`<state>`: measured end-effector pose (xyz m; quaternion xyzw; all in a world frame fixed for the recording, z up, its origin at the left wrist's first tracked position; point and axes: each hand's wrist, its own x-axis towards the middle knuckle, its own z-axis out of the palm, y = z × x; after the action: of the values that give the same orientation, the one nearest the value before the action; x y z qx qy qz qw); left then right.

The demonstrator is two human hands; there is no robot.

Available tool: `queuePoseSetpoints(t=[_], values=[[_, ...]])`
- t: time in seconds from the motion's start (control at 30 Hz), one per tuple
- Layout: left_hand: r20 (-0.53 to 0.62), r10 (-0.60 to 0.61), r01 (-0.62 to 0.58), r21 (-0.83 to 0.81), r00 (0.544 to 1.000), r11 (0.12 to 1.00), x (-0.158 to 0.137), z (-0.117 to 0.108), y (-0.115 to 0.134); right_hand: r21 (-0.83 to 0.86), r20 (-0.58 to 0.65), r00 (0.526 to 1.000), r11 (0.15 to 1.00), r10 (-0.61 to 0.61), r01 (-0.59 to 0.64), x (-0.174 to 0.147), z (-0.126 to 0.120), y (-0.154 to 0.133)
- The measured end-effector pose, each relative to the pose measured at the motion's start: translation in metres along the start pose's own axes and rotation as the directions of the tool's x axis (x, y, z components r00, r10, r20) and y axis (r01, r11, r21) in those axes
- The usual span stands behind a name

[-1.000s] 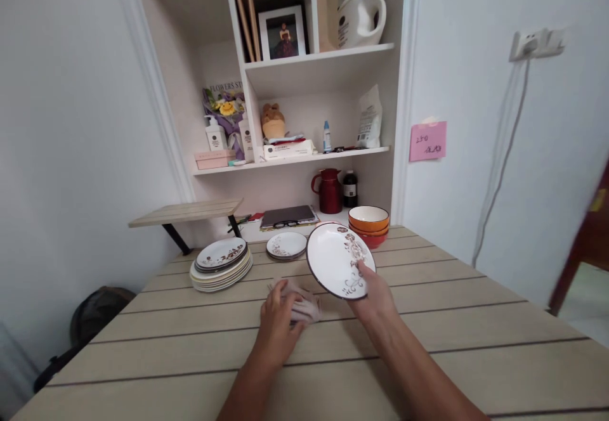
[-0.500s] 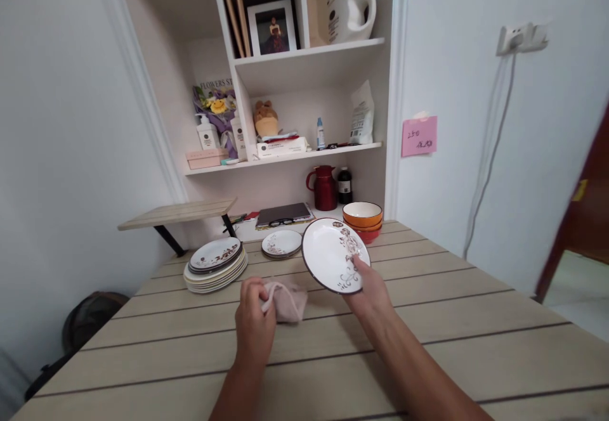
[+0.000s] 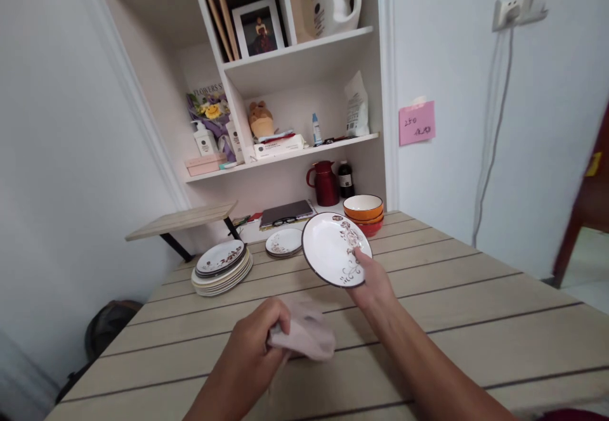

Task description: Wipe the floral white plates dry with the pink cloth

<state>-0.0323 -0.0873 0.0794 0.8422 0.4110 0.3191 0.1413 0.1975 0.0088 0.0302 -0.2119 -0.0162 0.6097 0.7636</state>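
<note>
My right hand [image 3: 373,278] grips a white plate [image 3: 328,250] by its lower right edge, thumb on the face. The plate has a dark rim and brown floral print, and it is tilted up above the table. In my left hand [image 3: 261,342] is a pale pink cloth [image 3: 307,332], bunched in the fingers with its loose end hanging to the right, slightly blurred. The cloth is below the plate and apart from it. Behind the plate lies a small stack of floral plates [image 3: 284,241]. To the left stands a taller stack of plates [image 3: 222,275].
Orange and red bowls [image 3: 363,205] are stacked at the back right, near a red jug [image 3: 326,183] and a dark bottle [image 3: 346,179]. A small raised shelf [image 3: 181,219] stands at the back left. Glasses [image 3: 284,221] rest by a dark folder [image 3: 287,212].
My left hand has moved nearer and turned, swinging the cloth right and down. The plate stays in my right hand, almost in place. The camera view has tilted slightly.
</note>
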Motion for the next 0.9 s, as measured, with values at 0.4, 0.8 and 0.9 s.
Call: queuePoseSetpoints(t=[0.4, 0.8, 0.9], values=[[-0.149, 0.107, 0.005, 0.604, 0.983, 0.797, 0.04, 0.022, -0.026, 0.002, 0.025, 1.0, 1.0, 0.007, -0.007, 0.0, 0.0, -0.002], [0.286, 0.079, -0.131, 0.169, 0.955, 0.977, 0.002, 0.058, -0.04, -0.046, 0.05, 0.998, 0.998, 0.047, -0.045, -0.006, 0.003, 0.008], [-0.046, -0.085, 0.088, 0.073, 0.995, 0.993, 0.005, 0.059, -0.069, -0.065, 0.035, 0.999, 0.997, 0.035, -0.032, -0.001, 0.0, 0.009]])
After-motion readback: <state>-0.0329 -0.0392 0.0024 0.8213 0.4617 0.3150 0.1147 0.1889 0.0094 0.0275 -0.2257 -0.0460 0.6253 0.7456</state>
